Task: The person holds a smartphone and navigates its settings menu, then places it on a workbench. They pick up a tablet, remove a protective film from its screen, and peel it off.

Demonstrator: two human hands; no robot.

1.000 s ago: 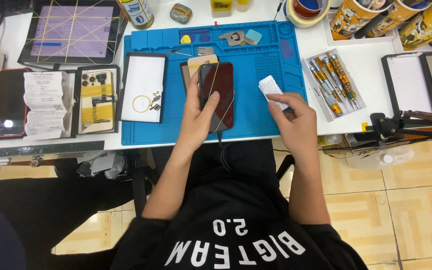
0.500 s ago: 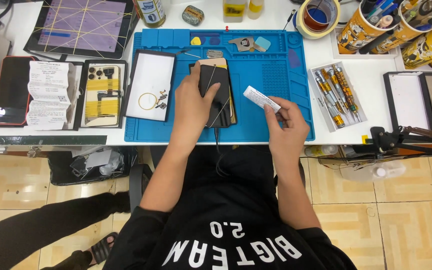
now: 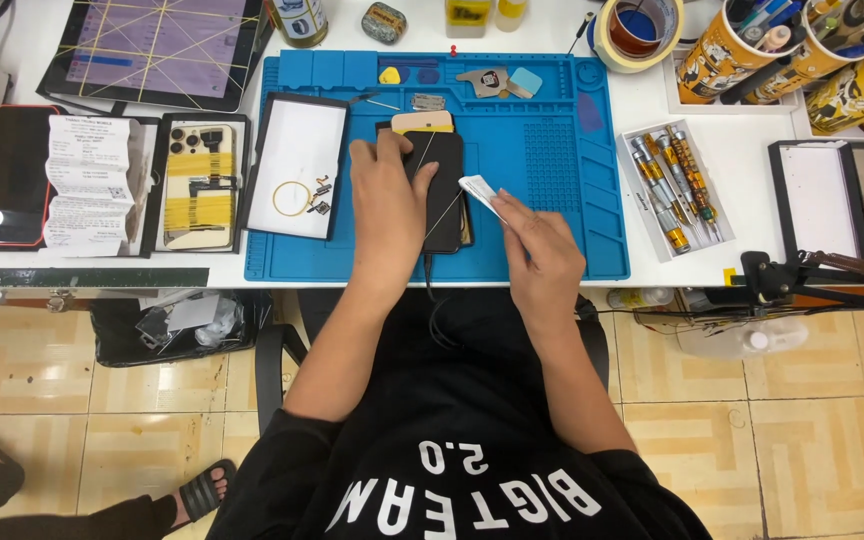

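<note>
Left hand (image 3: 389, 205) is lying flat, fingers spread, pressing on the dark rectangular smartphone (image 3: 445, 190), which is sitting on the blue silicone work mat (image 3: 552, 200) on the white counter (image 3: 742, 170). Right hand (image 3: 542, 250) is pinching a small folded white wipe (image 3: 479, 190) just beside the phone's right edge.

The blue work mat (image 3: 562, 230) lies bare right of the dark phone (image 3: 445, 190), so a hand could pass there. The screwdriver tray (image 3: 670, 190) bounds that gap on the right. Picks and small parts, perhaps metal tools (image 3: 462, 82), crowd the far edge. Left, the white parts tray (image 3: 297, 165) sits just beside the left hand (image 3: 389, 205).
</note>
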